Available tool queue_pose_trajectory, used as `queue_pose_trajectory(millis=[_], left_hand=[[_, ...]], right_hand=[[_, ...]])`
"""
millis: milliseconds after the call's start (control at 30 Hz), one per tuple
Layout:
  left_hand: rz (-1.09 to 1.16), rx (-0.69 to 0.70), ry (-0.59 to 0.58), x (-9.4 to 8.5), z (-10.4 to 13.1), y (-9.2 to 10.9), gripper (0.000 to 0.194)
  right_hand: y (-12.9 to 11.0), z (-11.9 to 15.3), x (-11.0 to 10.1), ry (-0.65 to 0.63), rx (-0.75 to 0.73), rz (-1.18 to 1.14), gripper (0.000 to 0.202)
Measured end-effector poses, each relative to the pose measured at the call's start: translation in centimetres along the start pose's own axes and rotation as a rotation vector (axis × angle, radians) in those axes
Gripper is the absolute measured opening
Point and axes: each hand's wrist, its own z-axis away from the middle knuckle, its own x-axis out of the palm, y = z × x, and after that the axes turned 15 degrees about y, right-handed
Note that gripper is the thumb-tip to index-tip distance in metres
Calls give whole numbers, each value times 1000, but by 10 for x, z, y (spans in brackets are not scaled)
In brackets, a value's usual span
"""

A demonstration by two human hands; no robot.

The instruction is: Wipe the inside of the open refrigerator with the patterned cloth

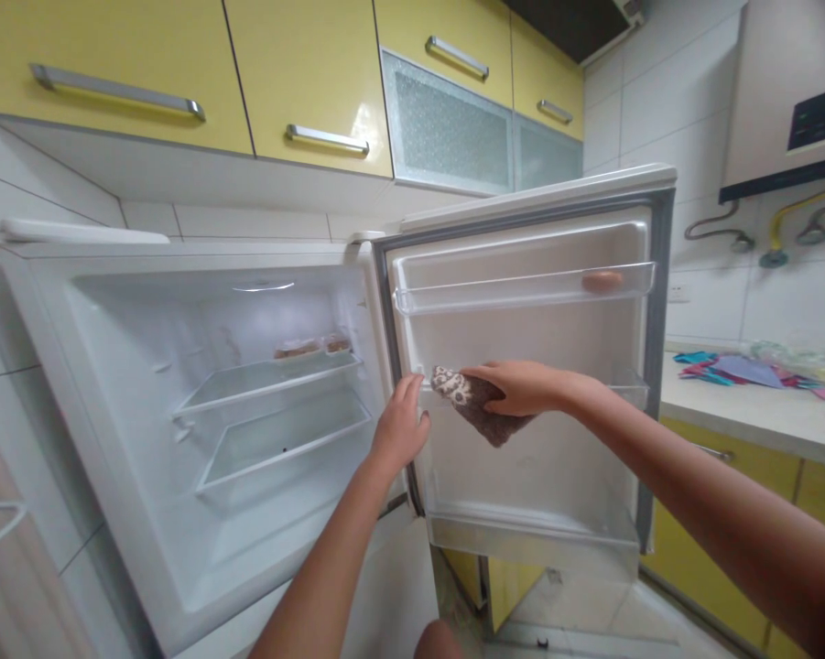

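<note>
My right hand [515, 386] is closed on a brown cloth [498, 421] with a patterned white part at its left end, in front of the middle shelf of the open fridge door [556, 348]. My left hand [399, 426] is at the hinge-side edge of the door, fingers apart, holding nothing. To its left stands the open fridge compartment [137, 384] with two glass shelves. Small packs of food [298, 349] lie at the back of the upper shelf [267, 380]. A reddish-brown item [602, 281] sits in the door's top rack [508, 293].
Yellow cabinets [309, 73] hang above the fridge. On the right, a counter [728, 403] bears colourful cloths or bags [748, 370]. A water heater [769, 101] with pipes is on the wall. Below the fridge door, a yellow cabinet door [512, 586] stands open.
</note>
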Motion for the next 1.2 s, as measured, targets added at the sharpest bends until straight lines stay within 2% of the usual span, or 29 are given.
queue_pose_trajectory(millis=[133, 300, 367, 433, 500, 533, 600, 700, 767, 833, 900, 1033, 1200], left_hand=[[1, 30, -23, -5, 0, -2, 62], [19, 34, -22, -6, 0, -2, 63], [13, 22, -30, -5, 0, -1, 62], [18, 13, -27, -4, 0, 1, 63], [32, 8, -10, -2, 1, 1, 64], [39, 7, -2, -2, 1, 1, 64], [48, 6, 4, 0, 1, 0, 66], [72, 2, 0, 1, 1, -3, 68], [107, -13, -5, 1, 1, -6, 70], [157, -39, -12, 0, -1, -8, 72], [211, -66, -20, 0, -1, -10, 76], [269, -103, -37, 1, -1, -9, 86], [264, -111, 9, 6, -1, -4, 91]], right_hand=[[25, 33, 3, 99, 118, 61, 54], [70, 64, -3, 201, 251, -88, 47], [83, 68, -6, 278, 297, -159, 49], [89, 65, -8, 419, 377, -168, 53], [88, 56, -7, 542, 464, -135, 54], [85, 48, -7, 553, 488, -116, 54], [76, 29, -4, 414, 469, -69, 52], [57, -8, 1, 87, 374, -27, 42], [43, -33, 5, -28, 337, -56, 36], [29, -57, 12, -91, 312, -92, 35], [12, -79, 19, -123, 285, -103, 34], [-19, -110, 33, -106, 261, -67, 32], [-34, -112, 38, -58, 223, -29, 39]])
